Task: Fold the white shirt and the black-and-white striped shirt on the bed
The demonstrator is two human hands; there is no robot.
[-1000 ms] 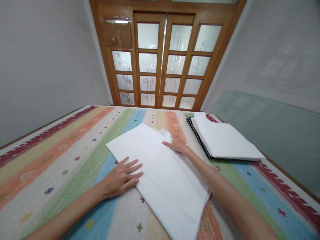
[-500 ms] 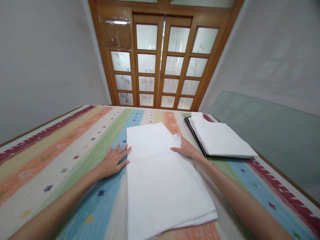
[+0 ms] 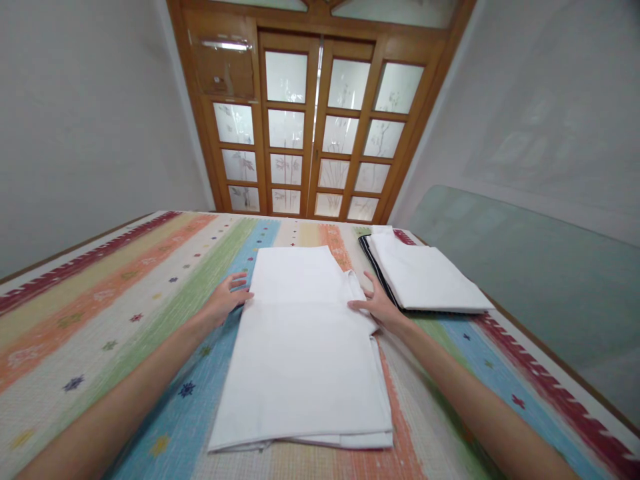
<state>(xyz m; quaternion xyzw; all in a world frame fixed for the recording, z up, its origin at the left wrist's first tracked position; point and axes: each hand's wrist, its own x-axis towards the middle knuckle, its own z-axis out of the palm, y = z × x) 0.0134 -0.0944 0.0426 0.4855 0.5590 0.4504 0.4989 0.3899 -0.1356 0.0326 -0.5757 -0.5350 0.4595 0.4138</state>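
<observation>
A folded white garment [image 3: 307,360] lies flat in front of me; its kind is not plain. A small rumpled flap with a raised edge shows on its right side. At its left edge, my left hand [image 3: 226,301] has its fingers loosely bent and apart, the thumb touching the cloth. On the opposite side, my right hand [image 3: 377,305] is beside the rumpled flap, thumb over the cloth and fingers spread. Neither hand is closed round the fabric, though some right fingertips are hard to see.
Under the garment spreads a striped, patterned bedcover [image 3: 150,293]. Folded white cloth [image 3: 425,277] lies to the right, on top of black folded fabric [image 3: 380,277]. A pale green panel [image 3: 525,260] stands along the right edge. Wooden glazed doors [image 3: 313,127] close off the far end.
The garment has turned, its near end swinging left, and the flap on its right side shows more. My left hand has moved slightly left and its fingers have bent. My right hand has shifted slightly right.
</observation>
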